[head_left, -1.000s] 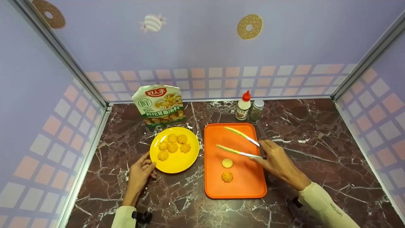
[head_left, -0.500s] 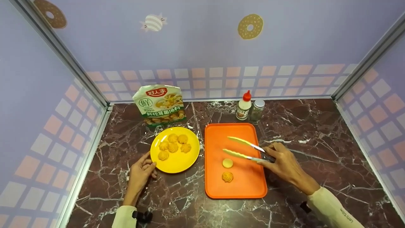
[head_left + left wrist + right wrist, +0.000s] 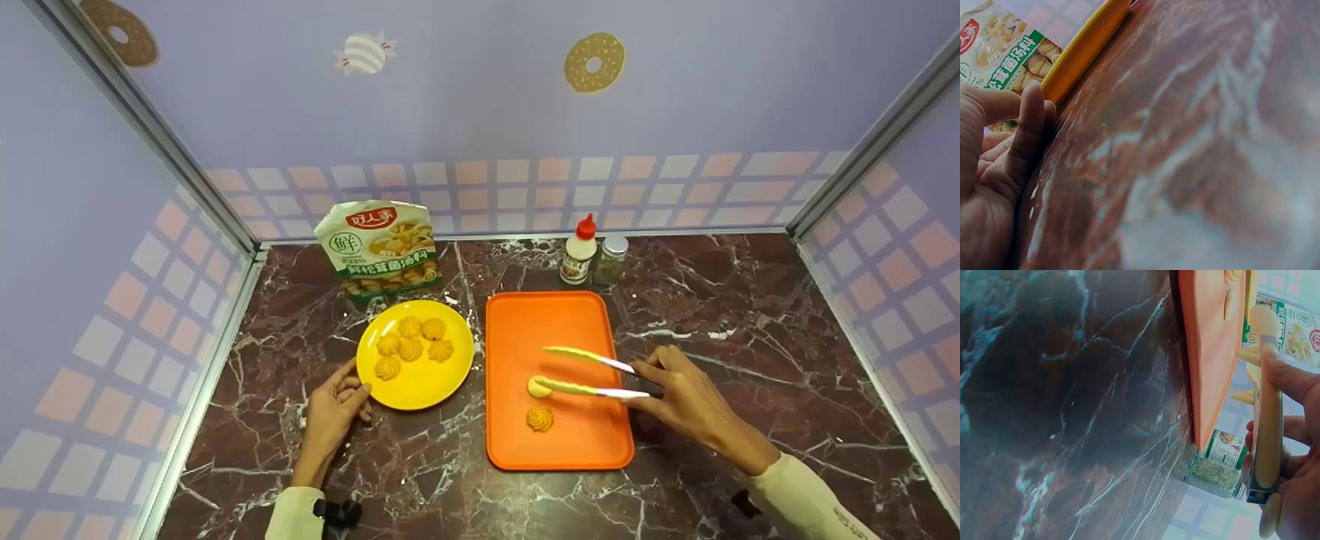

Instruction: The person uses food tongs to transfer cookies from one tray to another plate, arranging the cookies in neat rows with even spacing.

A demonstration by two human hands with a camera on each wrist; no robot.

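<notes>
My left hand (image 3: 330, 409) grips the near-left rim of a yellow plate (image 3: 442, 382), thumb at the edge and other fingers curled below it. Several piped swirl cookies (image 3: 409, 349) lie on that plate. In my right hand (image 3: 690, 397) is a pair of kitchen tongs (image 3: 577, 388), metal with yellow tips, their arms spread apart. The tongs reach over an orange tray (image 3: 525, 315). One tip overlaps a pale round cookie (image 3: 534, 386) in the head view; a swirl cookie (image 3: 539, 419) lies just nearer. From the right wrist, the tongs' handle (image 3: 1269, 422) shows between thumb and fingers.
Behind the plate stands a green and white food pouch (image 3: 382, 247). A red-capped squeeze bottle (image 3: 577, 255) and a glass jar of dried herbs (image 3: 611, 261) stand behind the tray. Patterned walls (image 3: 480, 112) enclose the dark marble counter (image 3: 420, 480) on three sides.
My right hand has moved the tongs toward me and slightly right, from the tray's far part to over the pale cookie. The left hand and plate stay put.
</notes>
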